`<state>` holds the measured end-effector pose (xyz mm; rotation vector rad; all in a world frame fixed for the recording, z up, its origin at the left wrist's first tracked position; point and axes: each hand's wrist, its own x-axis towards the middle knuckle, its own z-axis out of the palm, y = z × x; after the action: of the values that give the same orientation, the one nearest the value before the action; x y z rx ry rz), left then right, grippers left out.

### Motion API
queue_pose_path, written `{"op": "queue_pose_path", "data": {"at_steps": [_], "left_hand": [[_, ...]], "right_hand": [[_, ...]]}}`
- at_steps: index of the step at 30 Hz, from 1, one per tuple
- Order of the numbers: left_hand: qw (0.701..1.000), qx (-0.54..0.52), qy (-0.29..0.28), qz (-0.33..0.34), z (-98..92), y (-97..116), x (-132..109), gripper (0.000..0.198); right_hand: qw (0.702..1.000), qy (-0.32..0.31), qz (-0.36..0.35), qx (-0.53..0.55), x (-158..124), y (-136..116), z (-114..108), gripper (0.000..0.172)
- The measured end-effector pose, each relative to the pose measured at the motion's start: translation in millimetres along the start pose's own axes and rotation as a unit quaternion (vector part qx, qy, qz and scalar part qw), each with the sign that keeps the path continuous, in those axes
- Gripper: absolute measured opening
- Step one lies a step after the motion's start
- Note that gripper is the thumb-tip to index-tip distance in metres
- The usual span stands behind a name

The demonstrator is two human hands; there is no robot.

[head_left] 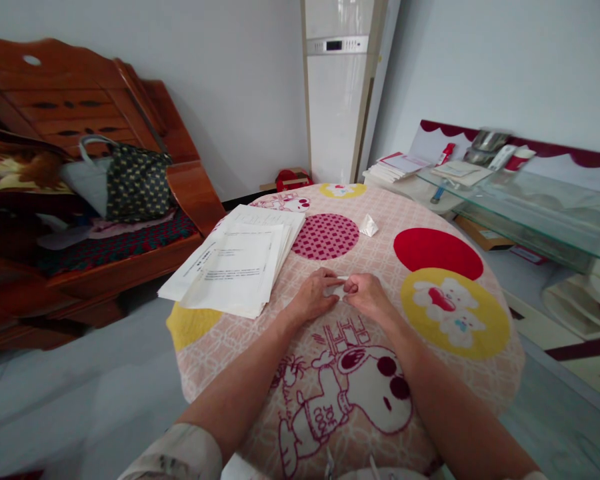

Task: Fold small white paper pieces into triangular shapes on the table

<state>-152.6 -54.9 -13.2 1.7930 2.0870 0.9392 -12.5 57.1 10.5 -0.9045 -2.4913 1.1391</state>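
A small piece of white paper (pixel 339 289) lies low over the round table, between my two hands and partly covered by them. My left hand (pixel 314 295) holds its left side, fingers bent over it and thumb nearer me. My right hand (pixel 369 297) is curled closed, pinching the right side of the paper. Beyond my hands stands a small folded white paper piece (pixel 369 225), apart from both. To the left, a stack of printed sheets (pixel 235 267) reaches the table's edge.
A patterned tablecloth (pixel 350 267) covers the table. On the left is a wooden sofa (pixel 190 193) with bags on it. A tall white air conditioner (pixel 334 113) stands in the corner. To the right, a glass-topped cabinet (pixel 540 207) holds papers, a metal pot and cups.
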Motion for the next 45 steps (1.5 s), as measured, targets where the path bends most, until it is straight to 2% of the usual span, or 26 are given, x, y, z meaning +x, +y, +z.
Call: {"op": "queue_pose_path", "data": {"at_steps": [5,10,12,14,16,17,20,23,26,28,30,33,36,40,45], "left_hand": [[0.999,-0.038,-0.016,0.003,-4.3,-15.1,0.7,0.055],[0.992,-0.097,-0.042,0.068,-12.1,-33.1,-0.5,0.066],[0.988,-0.135,-0.023,0.069,-13.4,-33.4,-1.4,0.062],[0.988,-0.149,0.037,0.032,-12.2,-28.7,-1.5,0.052],[0.991,-0.105,0.08,-0.014,-8.7,-21.2,0.2,0.042],[0.993,-0.072,0.085,-0.025,-6.5,-17.3,1.7,0.04],[0.998,0.015,0.058,-0.025,-0.8,-8.5,7.2,0.042],[0.998,0.04,0.038,-0.029,-0.9,-4.0,10.9,0.045],[0.998,-0.008,0.035,-0.055,-6.6,-0.5,10.2,0.034],[0.993,-0.075,0.047,-0.083,-10.4,1.6,7.8,0.02],[0.979,-0.157,0.071,-0.111,-12.1,2.7,5.1,0.011],[0.95,-0.268,0.102,-0.126,-11.0,2.0,2.1,0.019],[0.929,-0.341,0.086,-0.114,-9.3,1.5,1.2,0.022],[0.919,-0.379,0.052,-0.096,-9.9,7.6,1.3,0.029],[0.935,-0.337,0.085,-0.079,-11.9,18.8,-0.2,0.031]], "right_hand": [[1.0,0.006,0.006,-0.011,-1.5,-3.3,0.2,0.014],[1.0,0.008,0.017,-0.008,-1.7,-2.6,0.6,0.015],[1.0,0.007,0.014,-0.001,-1.2,0.1,1.8,0.014],[1.0,0.006,0.011,0.01,-0.7,3.2,3.5,0.013],[1.0,0.009,0.006,0.02,-0.6,5.6,5.0,0.013],[1.0,0.012,0.003,0.026,-0.7,6.3,5.2,0.013],[0.997,0.007,0.011,0.072,-1.2,8.1,2.6,0.011],[0.989,0.023,0.065,0.134,-0.1,13.1,-5.9,0.009],[0.979,0.097,0.082,0.157,2.1,20.8,-15.6,0.012],[0.973,0.109,0.076,0.189,2.9,23.8,-19.5,0.019],[0.967,0.082,0.064,0.233,2.5,23.4,-20.3,0.027],[0.956,0.028,0.038,0.289,0.5,18.2,-18.0,0.032],[0.948,0.031,0.012,0.317,-1.8,13.3,-16.1,0.029],[0.957,0.047,-0.03,0.285,-4.5,11.3,-16.9,0.023],[0.972,0.022,-0.077,0.22,-8.7,8.4,-17.1,0.019]]}}
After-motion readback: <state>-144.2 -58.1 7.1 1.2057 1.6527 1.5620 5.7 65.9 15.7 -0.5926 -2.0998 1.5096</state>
